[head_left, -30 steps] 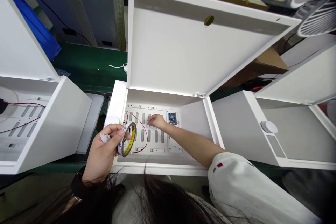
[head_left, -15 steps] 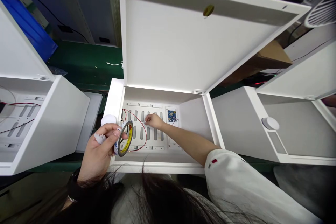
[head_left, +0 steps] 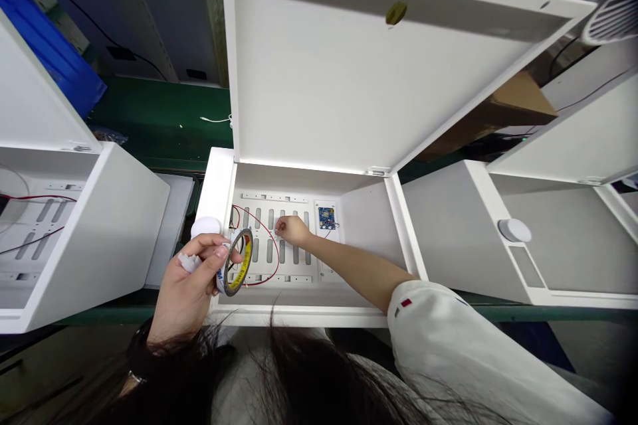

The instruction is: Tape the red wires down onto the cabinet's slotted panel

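Observation:
My left hand [head_left: 187, 282] is closed around a roll of double-sided tape [head_left: 248, 259] with a yellow printed core, held over the left front of the middle white box [head_left: 294, 314]. A crumpled white scrap [head_left: 189, 262] is tucked between the same fingers. Inside the box my right hand [head_left: 293, 231] is low over the slotted floor [head_left: 263, 249], fingertips pinched together; whatever they hold is too small to make out. Red wire [head_left: 277, 255] loops between my hands. Right of my right hand, a blue circuit board [head_left: 327, 218] is fixed to the box floor.
The box's lid [head_left: 389, 80] stands raised behind it. Similar open boxes flank it, one on the left [head_left: 107, 232] and one on the right [head_left: 448, 226]. A round white knob [head_left: 205, 226] sits on the middle box's left edge. Behind are a blue bin [head_left: 54, 53] and a cardboard box [head_left: 518, 103].
Both hands keep almost the same place and grip. The view has shifted slightly. At lower right, the dark grey shape below the right box is gone and a blue one shows there.

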The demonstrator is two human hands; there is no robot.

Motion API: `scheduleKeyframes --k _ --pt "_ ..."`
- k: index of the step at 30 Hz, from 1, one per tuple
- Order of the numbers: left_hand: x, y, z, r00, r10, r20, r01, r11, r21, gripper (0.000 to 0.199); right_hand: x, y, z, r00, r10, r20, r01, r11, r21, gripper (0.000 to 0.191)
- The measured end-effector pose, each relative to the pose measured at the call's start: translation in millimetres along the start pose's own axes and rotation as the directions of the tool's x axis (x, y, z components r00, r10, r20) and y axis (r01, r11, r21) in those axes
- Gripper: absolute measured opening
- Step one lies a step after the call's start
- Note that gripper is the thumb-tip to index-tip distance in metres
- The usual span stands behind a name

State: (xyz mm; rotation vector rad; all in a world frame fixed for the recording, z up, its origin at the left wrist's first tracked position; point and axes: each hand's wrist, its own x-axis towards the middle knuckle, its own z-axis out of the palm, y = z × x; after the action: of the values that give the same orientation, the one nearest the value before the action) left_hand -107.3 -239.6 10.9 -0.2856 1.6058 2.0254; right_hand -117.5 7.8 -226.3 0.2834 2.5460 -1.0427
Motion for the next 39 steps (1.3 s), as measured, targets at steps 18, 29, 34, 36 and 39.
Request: scheduleKeyframes --k 18,29,34,36,39 --pt "1.3 -0.3 0.6 1.0 -0.009 -0.02 0.01 0.999 0.03 0.021 5.7 -1.6 -1.8 0.975 0.164 -0.149 -0.187 0.971 -0.149 0.023" --pt "0.9 0.6 2.0 1.0 -0.019 -0.021 0.02 1.0 0.02 0.021 -21.0 -21.8 -4.4 0.995 0.09 -0.046 -0.1 0.939 -0.33 0.031" --pt "-1.2 5.0 0.6 0.997 -0.049 0.065 0.044 0.996 0.071 0.025 -31.0 -36.2 -21.4 0.985 0.169 0.045 -0.145 0.932 -0.333 0.066" --pt "-2.7 7.3 -0.2 0.986 -0.073 0.15 0.051 0.988 0.145 0.036 -31.2 -45.6 -41.7 0.978 0.197 0.062 -0.17 0.939 -0.298 0.059" --pt "-7.2 12.1 2.2 0.962 -0.111 0.248 0.027 0.947 0.321 0.047 -41.8 -71.7 -85.8 0.984 0.175 0.032 -0.164 0.962 -0.22 0.036"
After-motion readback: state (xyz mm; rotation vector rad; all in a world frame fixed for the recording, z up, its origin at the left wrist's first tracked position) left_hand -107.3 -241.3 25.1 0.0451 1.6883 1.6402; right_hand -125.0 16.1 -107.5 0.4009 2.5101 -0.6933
